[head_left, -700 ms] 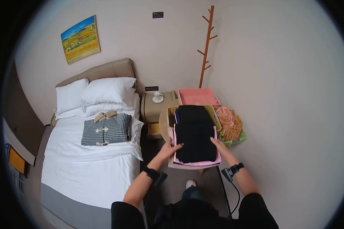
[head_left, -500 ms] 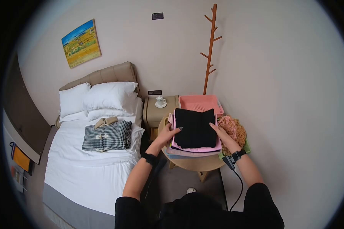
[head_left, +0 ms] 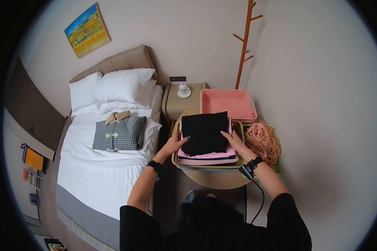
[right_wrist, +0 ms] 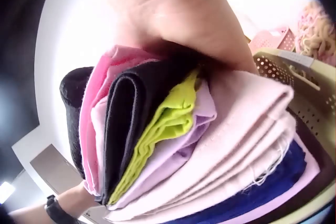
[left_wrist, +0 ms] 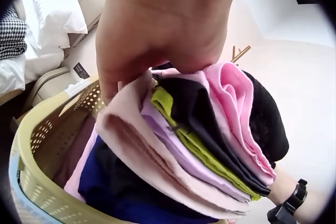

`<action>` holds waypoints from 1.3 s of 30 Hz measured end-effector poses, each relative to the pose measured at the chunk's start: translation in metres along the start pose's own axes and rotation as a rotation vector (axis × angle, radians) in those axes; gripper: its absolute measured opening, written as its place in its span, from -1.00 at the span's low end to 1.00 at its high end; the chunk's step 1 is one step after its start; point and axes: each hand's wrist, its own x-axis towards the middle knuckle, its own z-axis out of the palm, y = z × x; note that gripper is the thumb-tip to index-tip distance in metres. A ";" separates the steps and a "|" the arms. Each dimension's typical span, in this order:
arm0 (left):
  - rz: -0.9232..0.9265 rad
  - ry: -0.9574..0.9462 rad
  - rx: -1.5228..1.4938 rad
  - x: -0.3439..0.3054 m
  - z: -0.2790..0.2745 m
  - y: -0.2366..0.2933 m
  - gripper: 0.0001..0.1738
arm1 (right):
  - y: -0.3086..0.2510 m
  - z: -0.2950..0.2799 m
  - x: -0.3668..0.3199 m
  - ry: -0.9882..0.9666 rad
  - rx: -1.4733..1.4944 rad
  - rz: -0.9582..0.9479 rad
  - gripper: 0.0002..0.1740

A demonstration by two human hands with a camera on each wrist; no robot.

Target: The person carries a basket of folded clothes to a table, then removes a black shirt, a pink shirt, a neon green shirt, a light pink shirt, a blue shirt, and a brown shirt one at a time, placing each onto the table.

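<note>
A stack of folded clothes lies between my two hands, with a black folded garment (head_left: 205,133) on top. My left hand (head_left: 173,144) grips the stack's left side, thumb over the black top. On the opposite side, my right hand (head_left: 235,141) holds it the same way. Below the black piece, pink cloth (left_wrist: 231,95), dark cloth, a yellow-green layer (left_wrist: 202,153), lilac cloth and a pale pink fabric (right_wrist: 247,108) show at the edges. The stack sits within the rim of a yellow perforated basket (left_wrist: 39,145), over navy cloth (right_wrist: 283,174). My fingertips are hidden in both wrist views.
The basket stands on a round wooden table (head_left: 205,179). Behind it is a pink basket (head_left: 226,102); to its right, pink and tan stringy material (head_left: 262,142) fills a green basket. A nightstand (head_left: 176,104) bears a white cup. The bed (head_left: 113,175) lies left, a wooden rack (head_left: 244,54) behind.
Both hands have carried the stack forward, away from my body, from over the table's near edge to inside the yellow basket. The head view has shifted as well.
</note>
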 end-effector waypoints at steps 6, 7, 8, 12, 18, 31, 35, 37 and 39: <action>0.069 -0.087 -0.002 0.015 -0.028 0.047 -0.32 | -0.042 -0.005 -0.009 -0.001 0.075 -0.136 -0.39; 0.073 -0.084 -0.048 0.015 -0.033 0.060 -0.32 | -0.053 -0.008 -0.007 -0.019 0.053 -0.215 -0.39; 0.069 -0.061 -0.105 0.012 -0.038 0.072 -0.34 | -0.065 -0.012 -0.007 0.011 -0.011 -0.218 -0.41; 0.151 -0.125 -0.292 0.008 -0.034 0.069 -0.37 | -0.038 -0.017 0.006 -0.012 0.068 -0.063 -0.40; -0.056 -0.290 -0.146 0.002 -0.022 0.008 -0.38 | 0.024 -0.006 0.006 0.029 0.122 0.201 -0.27; 0.629 0.109 0.775 0.007 0.008 0.101 -0.25 | -0.086 0.018 -0.007 -0.046 -0.893 -0.378 -0.23; 0.672 0.104 0.678 0.018 0.024 0.070 -0.21 | -0.050 0.036 0.008 -0.043 -1.083 -0.440 -0.13; 0.691 0.110 0.684 0.013 0.030 0.065 -0.21 | -0.042 0.036 -0.001 -0.094 -1.067 -0.314 -0.13; 0.706 0.112 0.652 0.011 0.035 0.066 -0.23 | -0.032 0.030 -0.001 -0.111 -1.053 -0.314 -0.13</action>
